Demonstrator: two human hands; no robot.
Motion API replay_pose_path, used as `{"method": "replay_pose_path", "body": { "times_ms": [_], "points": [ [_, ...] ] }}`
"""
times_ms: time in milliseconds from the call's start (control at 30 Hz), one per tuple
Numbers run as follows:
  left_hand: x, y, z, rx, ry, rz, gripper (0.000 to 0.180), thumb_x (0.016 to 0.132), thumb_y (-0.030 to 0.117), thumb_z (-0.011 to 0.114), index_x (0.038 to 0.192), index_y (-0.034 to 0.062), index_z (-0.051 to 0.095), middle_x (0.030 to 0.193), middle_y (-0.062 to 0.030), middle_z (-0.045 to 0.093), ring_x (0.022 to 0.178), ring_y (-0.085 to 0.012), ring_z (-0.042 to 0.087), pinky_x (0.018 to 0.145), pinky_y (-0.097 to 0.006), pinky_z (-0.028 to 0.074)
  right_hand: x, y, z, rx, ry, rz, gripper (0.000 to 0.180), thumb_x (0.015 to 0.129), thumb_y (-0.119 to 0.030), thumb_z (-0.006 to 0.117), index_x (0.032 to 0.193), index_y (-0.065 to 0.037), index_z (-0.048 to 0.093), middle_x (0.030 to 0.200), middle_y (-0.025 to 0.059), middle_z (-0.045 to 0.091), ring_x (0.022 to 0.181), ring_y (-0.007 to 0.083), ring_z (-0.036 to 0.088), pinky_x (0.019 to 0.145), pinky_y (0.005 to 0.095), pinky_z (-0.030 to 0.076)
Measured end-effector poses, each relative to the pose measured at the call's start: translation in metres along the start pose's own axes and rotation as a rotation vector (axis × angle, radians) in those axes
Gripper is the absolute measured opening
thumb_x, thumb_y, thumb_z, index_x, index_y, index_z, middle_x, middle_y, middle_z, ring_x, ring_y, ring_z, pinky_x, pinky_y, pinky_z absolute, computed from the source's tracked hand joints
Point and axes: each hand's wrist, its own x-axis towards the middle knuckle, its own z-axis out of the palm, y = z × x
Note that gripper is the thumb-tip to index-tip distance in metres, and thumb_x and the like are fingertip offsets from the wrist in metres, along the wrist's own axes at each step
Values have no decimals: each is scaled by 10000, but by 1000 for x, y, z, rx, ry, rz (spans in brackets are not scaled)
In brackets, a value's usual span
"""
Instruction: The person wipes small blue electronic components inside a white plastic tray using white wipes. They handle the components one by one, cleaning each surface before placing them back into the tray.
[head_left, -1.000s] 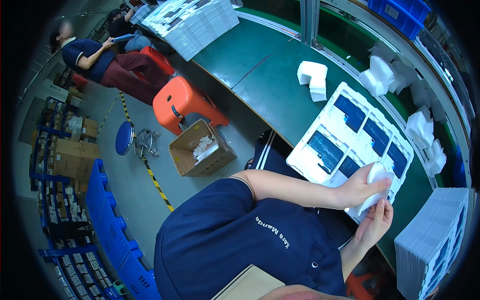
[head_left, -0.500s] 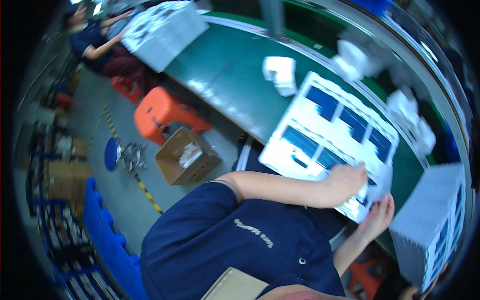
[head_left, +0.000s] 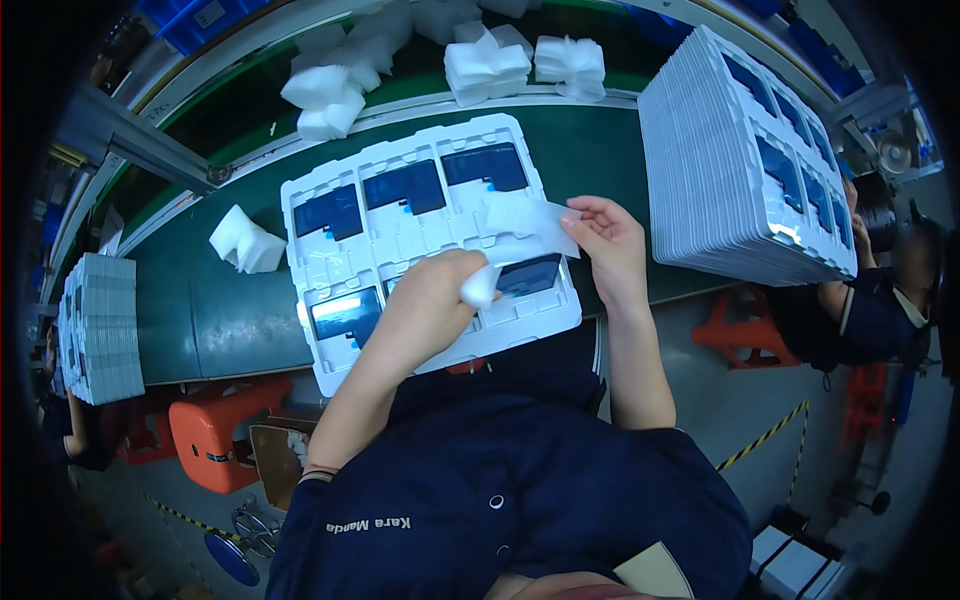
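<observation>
Leftward in view now: tray (head_left: 416, 236), green table (head_left: 235, 318), stool (head_left: 212, 440)

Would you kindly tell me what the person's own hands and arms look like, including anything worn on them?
The left hand and right hand are ungloved, and no watch or cable shows on either one. The forearms are bare below short, dark navy sleeves; the left sleeve's hem has a narrow pale trim.

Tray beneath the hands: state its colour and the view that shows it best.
The tray is white, best seen in the head view.
</observation>
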Motion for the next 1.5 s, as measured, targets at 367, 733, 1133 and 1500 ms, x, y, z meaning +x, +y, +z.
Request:
{"method": "replay_pose_path", "body": {
  "times_ms": [367, 733, 1133, 1500],
  "points": [
    [-24, -11, -17, -318, -358, 29, 266, 746, 154, 783, 757, -8, 573, 1368, -258, 493, 1157, -347, 577, 857, -371, 460, -6, -7, 19, -739, -232, -165, 233, 764, 21, 713, 995, 0, 692, 748, 16, 598, 621, 41, 492, 584, 180, 425],
    [-22, -14, -4, -454, -237, 24, 205, 787, 131, 748, 823, -23, 617, 1381, -254, 487, 1038, -311, 639, 841, -351, 475, -33, -53, 13, -733, -572, -672, 336, 702, -55, 757, 1011, -53, 627, 1045, 112, 594, 932, 291, 613, 756, 375, 507],
    [-28, -14, -10, -821, 214, -294, 325, 889, 178, 664, 1162, 10, 610, 996, -79, 671, 732, -44, 512, 648, -215, 425, -7, -47, 15, -1111, -742, -585, 461, 636, -97, 751, 1062, -40, 583, 1220, 181, 583, 1159, 333, 551, 1083, 473, 375],
    [-74, -90, -45, -901, 653, -219, 231, 928, 173, 613, 1089, 12, 643, 930, -55, 685, 613, -25, 426, 578, -188, 370, -1, -40, 16, -1149, -938, -502, 300, 796, -193, 716, 1068, -77, 665, 1304, 116, 562, 1285, 339, 458, 1099, 476, 322]
  ]
}}
